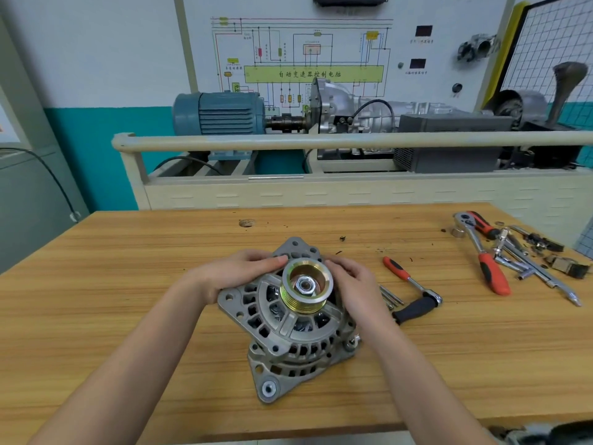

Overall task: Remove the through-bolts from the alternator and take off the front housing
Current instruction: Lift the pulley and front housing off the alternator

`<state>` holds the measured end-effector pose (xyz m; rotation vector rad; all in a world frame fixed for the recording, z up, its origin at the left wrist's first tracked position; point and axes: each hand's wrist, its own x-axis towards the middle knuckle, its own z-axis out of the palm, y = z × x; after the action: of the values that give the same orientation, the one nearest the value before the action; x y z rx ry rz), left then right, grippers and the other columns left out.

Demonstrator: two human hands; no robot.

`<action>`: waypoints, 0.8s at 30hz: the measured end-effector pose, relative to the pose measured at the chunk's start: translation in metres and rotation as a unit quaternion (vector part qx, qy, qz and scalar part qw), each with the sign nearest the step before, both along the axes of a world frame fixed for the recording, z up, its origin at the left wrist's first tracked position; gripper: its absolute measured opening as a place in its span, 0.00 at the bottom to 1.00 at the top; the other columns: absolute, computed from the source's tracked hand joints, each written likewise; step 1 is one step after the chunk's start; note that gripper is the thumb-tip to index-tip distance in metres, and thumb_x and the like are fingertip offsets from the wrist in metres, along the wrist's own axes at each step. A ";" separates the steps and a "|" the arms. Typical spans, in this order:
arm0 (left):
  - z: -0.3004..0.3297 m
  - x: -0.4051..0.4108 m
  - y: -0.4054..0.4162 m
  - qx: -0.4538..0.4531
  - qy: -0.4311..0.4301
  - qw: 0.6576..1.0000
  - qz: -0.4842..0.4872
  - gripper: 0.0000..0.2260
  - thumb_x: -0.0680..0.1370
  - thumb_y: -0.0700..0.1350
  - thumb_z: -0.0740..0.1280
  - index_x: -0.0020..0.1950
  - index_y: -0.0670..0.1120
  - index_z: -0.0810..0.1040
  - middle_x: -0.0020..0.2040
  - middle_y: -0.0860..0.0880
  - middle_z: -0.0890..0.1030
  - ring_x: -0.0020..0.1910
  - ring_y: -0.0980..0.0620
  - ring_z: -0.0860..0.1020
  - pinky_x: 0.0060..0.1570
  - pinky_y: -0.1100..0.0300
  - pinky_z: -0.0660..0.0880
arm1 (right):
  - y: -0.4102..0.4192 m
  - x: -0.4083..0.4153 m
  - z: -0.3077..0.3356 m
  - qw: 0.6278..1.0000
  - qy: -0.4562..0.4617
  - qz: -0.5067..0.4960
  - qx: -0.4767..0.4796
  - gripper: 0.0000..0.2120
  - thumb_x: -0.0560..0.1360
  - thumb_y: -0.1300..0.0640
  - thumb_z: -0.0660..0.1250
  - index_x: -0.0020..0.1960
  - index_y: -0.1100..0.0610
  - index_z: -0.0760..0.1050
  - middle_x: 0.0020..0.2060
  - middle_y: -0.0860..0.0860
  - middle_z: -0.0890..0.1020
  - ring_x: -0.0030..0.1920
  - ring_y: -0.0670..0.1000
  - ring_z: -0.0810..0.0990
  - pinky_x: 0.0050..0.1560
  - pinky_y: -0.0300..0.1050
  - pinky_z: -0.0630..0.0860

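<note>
The grey alternator stands pulley-up in the middle of the wooden bench. Its brass-coloured pulley with a centre nut faces the camera. The front housing sits on top of the rear body. My left hand grips the housing's far left edge, fingers reaching to the pulley. On the far right edge, my right hand curls its fingers over the housing. Several loose through-bolts lie on the bench just right of my right hand.
A small ratchet with red and black grips lies right of the bolts. A larger red-handled ratchet, extension bars and small parts are at the bench's right end. A trainer rig with a blue motor stands behind the bench.
</note>
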<state>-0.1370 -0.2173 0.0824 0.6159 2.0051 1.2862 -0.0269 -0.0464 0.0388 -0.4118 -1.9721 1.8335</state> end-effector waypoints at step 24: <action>-0.012 0.065 0.006 0.071 0.407 0.909 0.048 0.24 0.57 0.54 0.82 0.47 0.51 0.76 0.41 0.55 0.81 0.41 0.60 0.78 0.39 0.63 0.73 | -0.026 0.022 0.078 0.794 -0.086 0.033 0.601 0.10 0.71 0.45 0.72 0.49 0.47 0.83 0.50 0.47 0.82 0.51 0.51 0.78 0.43 0.45 0.70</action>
<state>-0.0724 -0.2116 0.0706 1.3051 2.6300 1.3712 -0.0053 -0.0729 0.1172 -0.0737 -2.7849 0.2609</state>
